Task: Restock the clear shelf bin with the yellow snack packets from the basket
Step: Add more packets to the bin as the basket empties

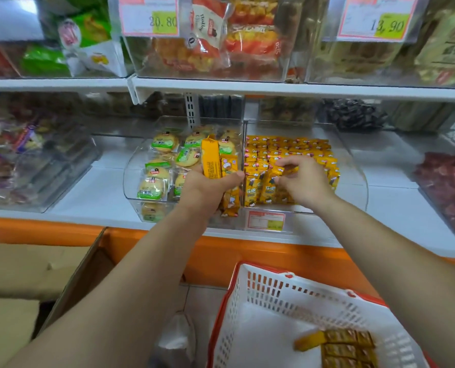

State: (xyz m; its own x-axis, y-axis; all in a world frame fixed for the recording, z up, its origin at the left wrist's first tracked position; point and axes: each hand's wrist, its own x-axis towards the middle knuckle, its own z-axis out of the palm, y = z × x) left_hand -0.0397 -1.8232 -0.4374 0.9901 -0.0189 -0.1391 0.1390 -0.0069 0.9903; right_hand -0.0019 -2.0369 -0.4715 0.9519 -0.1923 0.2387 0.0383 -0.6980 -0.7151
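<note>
One clear shelf bin [355, 166], centre right, holds rows of yellow snack packets [287, 147]; the white basket [271, 288], lower right, has a few more. My left hand [207, 187] grips a bundle [211, 158] at centre frame; my right hand [303, 179] pinches one packet inside the bin.

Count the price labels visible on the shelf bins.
3. The 20.80 label is on the upper middle bin, the 13.90 label on the upper right bin, and the small label fronts the clear shelf bin of yellow snack packets. Others may be hidden.
</note>
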